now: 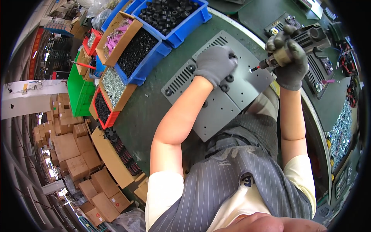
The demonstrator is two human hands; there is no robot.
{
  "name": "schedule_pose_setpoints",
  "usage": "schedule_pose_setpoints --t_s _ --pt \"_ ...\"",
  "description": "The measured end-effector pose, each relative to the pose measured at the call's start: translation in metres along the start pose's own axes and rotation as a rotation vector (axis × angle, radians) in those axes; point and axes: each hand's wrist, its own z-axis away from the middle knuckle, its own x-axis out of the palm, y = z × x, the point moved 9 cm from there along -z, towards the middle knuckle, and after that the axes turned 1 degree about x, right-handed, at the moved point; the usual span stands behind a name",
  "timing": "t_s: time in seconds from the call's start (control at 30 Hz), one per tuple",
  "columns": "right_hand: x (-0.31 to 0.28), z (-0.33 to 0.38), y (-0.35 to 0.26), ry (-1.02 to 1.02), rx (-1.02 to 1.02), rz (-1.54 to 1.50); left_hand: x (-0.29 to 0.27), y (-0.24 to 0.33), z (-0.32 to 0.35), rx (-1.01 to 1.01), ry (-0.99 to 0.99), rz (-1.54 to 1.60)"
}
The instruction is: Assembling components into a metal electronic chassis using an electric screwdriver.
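Note:
My left hand (216,63), in a grey glove, is curled over flat grey metal panels (247,87) with slots and small holes. Its fingers are closed; what they hold, if anything, is hidden. Black rubber feet (225,88) lie on the metal beside that hand, and another rubber foot (191,68) sits near the slots. In my right hand (288,58), also gloved, is a power screwdriver (309,38), gripped around its front part. The tool's red-collared tip points left, just over the panel's right part, with a small shiny piece at its end.
Blue bins (181,33) of black parts stand at the far left. Nearer are a cardboard tray of silver screws (113,87) and a red bin (103,108) of dark screws. The curved table edge (309,106) runs along my right, with another bench holding metal assemblies (319,77) beyond.

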Motion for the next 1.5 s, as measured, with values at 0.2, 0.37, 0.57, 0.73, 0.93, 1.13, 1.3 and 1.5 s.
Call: schedule_pose_setpoints --t_s 0.2,0.37,0.57,0.73,0.93,1.13,1.3,1.5 --pt "0.002 -0.042 0.016 0.066 -0.02 0.26 -0.028 -0.036 -0.035 -0.103 0.233 0.207" --pt "0.009 -0.084 0.047 0.03 -0.027 0.372 0.001 -0.035 -0.051 -0.004 0.213 0.212" --pt "0.022 -0.107 0.091 -0.055 0.027 0.421 0.0 -0.032 -0.046 -0.025 0.308 0.109" --pt "0.04 -0.108 0.125 -0.151 0.129 0.537 -0.006 -0.036 -0.044 -0.038 0.324 0.077" --pt "0.03 -0.107 0.14 -0.158 0.205 0.535 -0.005 -0.036 -0.045 0.001 0.356 0.03" --pt "0.036 -0.109 0.146 -0.217 0.237 0.5 -0.008 -0.028 -0.046 -0.004 0.36 0.042" --pt "0.035 -0.109 0.114 -0.211 -0.019 0.637 -0.009 -0.023 -0.046 0.107 0.437 0.059" --pt "0.074 -0.019 0.03 -0.176 0.116 0.079 -0.012 -0.047 -0.046 0.157 0.545 0.405"
